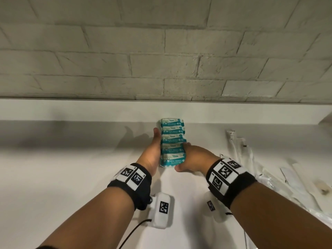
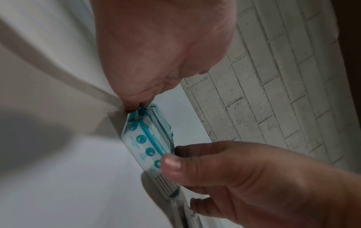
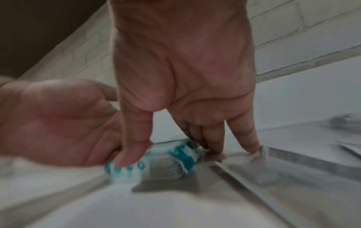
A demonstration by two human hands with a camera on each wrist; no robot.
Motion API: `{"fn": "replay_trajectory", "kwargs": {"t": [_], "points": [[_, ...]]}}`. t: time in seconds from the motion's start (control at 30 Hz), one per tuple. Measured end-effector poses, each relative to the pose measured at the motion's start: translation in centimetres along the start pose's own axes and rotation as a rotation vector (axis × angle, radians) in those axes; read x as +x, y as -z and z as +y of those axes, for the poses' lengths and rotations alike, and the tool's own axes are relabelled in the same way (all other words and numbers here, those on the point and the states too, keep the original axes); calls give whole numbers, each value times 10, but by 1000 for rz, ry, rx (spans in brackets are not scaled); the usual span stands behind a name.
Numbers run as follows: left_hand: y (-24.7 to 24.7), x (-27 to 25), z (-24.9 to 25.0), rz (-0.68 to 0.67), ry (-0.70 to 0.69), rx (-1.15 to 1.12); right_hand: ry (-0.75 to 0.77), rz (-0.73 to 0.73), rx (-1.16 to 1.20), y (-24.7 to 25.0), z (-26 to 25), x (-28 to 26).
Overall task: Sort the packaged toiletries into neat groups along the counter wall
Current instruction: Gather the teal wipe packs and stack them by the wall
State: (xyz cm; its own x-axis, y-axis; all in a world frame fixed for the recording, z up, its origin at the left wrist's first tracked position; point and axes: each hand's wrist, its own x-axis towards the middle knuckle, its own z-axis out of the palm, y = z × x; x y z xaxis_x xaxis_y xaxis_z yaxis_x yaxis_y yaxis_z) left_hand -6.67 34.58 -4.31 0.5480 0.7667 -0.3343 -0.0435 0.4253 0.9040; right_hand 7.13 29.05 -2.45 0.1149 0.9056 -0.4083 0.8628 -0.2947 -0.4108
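Observation:
Several teal-and-white mini wipes packs lie in one straight row on the white counter, running from me toward the wall. My left hand lies flat along the row's left side, fingers straight and pressing it. My right hand grips the near end of the row, thumb on the nearest pack's front and fingers down its right side. The left wrist view shows the nearest pack pinched by my right hand. The blurred right wrist view shows the same pack under the right thumb, my left hand beside it.
Long clear-wrapped packages and more flat sachets lie scattered on the counter to the right, one sachet touching my right fingertips. A pale brick wall rises behind a low white ledge.

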Motion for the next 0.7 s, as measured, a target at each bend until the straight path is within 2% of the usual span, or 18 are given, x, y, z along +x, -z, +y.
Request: {"fn": "replay_trajectory", "kwargs": {"t": [0.07,0.13,0.37,0.43,0.57,0.7], "points": [[3,2,0,-18,-5,-9,-10,-90,216,12,-2,-4],[2,2,2,-21,7,2,-29,-101,309,23,-3,-3],[5,12,10,80,20,68,-130,-32,140,37,-5,19],[5,18,17,125,21,62,-118,-8,119,43,-6,24],[10,38,26,149,97,89,-84,-39,176,47,-1,38],[14,51,29,188,99,75,-132,20,272,51,11,54]]}}
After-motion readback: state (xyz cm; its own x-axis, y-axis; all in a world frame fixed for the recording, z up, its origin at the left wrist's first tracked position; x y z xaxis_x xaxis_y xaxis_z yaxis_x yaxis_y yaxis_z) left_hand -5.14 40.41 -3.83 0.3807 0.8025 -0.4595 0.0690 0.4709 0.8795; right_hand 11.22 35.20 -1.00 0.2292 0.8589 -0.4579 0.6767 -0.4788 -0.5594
